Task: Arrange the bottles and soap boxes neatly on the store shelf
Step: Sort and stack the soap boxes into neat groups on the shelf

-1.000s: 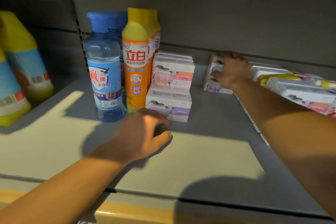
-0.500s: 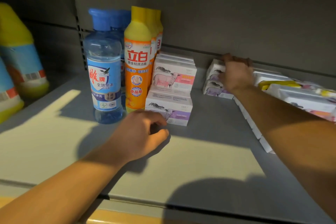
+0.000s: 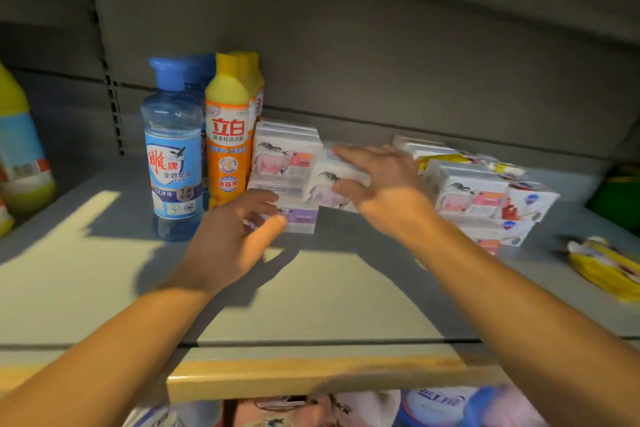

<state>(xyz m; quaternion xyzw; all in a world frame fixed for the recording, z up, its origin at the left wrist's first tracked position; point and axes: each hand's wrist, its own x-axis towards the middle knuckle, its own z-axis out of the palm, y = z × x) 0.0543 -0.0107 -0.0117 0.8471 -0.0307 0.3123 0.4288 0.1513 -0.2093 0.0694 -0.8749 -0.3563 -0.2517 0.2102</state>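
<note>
my right hand [image 3: 384, 191] is clamped on a soap box [image 3: 332, 184], fingers over its top and thumb under the near edge, holding it just right of the stacked soap boxes [image 3: 285, 163] that sit beside the orange bottle [image 3: 228, 146] and the clear blue-capped bottle [image 3: 173, 156]. my left hand [image 3: 235, 236] is loosely curled with fingers a little apart, touching the near face of the bottom box [image 3: 299, 218] and gripping nothing. the box looks like thin glossy card, a light rigid brick with crisp corners (slippery, i'd guess, and easy to dent), so holding it by the long flat faces seems best. the bottles look like smooth hard plastic, tall and likely tippy if bumped. more boxes [image 3: 474, 198] sit in a loose pile to the right on the matte grey shelf [image 3: 311, 295].
</note>
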